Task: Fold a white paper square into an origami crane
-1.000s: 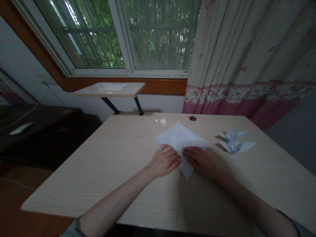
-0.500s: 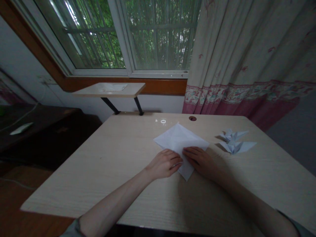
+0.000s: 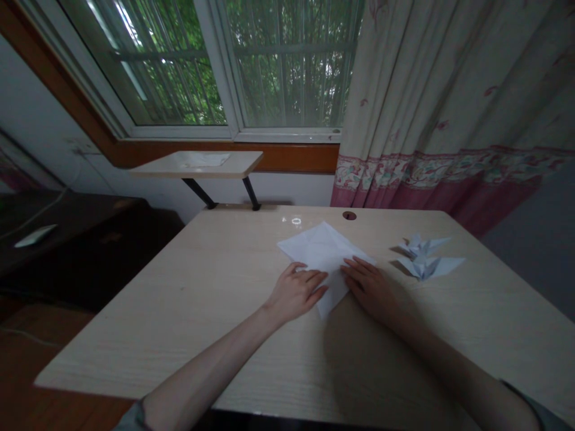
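Observation:
A white sheet of paper (image 3: 320,250), creased and turned like a diamond, lies flat on the light wooden table (image 3: 233,299). My left hand (image 3: 296,291) rests on its near left edge with fingers stretched flat. My right hand (image 3: 371,286) lies flat on its near right part, fingers out and pressing down. The paper's near corner pokes out between the two hands.
Two folded white paper cranes (image 3: 424,257) sit on the table to the right. A small shelf (image 3: 197,164) stands under the window behind the table. A round cable hole (image 3: 349,215) is at the table's far edge. A pink-bordered curtain (image 3: 449,108) hangs at right.
The paper has turned slightly and slid a little left. My right hand has moved up over its right corner, and my left hand's fingers have flattened out.

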The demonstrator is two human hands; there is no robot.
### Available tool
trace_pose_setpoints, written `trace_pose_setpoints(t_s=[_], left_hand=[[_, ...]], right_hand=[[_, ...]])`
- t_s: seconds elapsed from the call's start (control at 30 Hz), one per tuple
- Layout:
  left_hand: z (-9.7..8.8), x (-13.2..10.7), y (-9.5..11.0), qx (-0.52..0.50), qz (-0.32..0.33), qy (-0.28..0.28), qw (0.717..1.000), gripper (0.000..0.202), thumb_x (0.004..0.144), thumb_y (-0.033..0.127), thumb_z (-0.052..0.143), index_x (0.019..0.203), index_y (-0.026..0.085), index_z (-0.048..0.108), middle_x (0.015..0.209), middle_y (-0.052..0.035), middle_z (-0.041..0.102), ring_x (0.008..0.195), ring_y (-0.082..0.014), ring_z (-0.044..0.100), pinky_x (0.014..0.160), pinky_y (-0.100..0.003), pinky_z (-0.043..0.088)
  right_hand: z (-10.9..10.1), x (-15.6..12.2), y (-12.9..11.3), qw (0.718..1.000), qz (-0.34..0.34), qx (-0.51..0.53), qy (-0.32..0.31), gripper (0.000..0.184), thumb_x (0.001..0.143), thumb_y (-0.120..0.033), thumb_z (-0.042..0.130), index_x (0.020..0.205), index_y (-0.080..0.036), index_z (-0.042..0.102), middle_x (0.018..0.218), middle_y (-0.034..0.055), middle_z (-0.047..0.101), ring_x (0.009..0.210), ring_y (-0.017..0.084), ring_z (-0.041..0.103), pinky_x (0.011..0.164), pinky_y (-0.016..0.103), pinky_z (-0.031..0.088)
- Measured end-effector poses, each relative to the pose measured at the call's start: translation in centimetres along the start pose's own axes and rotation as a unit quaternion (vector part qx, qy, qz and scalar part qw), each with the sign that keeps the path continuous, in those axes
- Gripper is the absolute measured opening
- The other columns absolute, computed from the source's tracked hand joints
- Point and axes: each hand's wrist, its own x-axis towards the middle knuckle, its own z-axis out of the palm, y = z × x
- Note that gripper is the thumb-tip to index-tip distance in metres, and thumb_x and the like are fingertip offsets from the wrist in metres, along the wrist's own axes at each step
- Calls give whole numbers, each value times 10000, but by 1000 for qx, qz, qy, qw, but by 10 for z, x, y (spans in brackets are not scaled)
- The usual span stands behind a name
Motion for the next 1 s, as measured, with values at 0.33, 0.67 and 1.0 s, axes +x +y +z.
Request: trace_pose_setpoints(t_s=[0.33,0.67,1.0], left_hand=[[0,1,-2,46,-86,-24,995,321,1017,406,451,1234,214,588,1219,-55,694,1097,-216,646,1062,-445,358],[5,-3,-3,69,-70,-14,995,582,882,656,550,1261,217,596,1352,-96,613,1231,-310,561,1050,-485,399],[6,-2,-5,30,-28,-11,999,237,1006,340,500,1153,202,625,1225,-63,681,1094,-205,633,911,-350,486]], right_hand=[[-2,1,-5,1000,-15,16,0,336,970,-271,446,1202,-250,688,1302,64,662,1288,247,544,1148,561,332],[-10,-1,-11,999,-28,28,-27,358,922,-239,510,1248,-245,658,1341,72,635,1270,253,560,1072,499,443],[-6,-1,-9,999,-26,26,-16,324,929,-289,567,1235,-283,671,1302,61,662,1225,270,597,1047,518,461]])
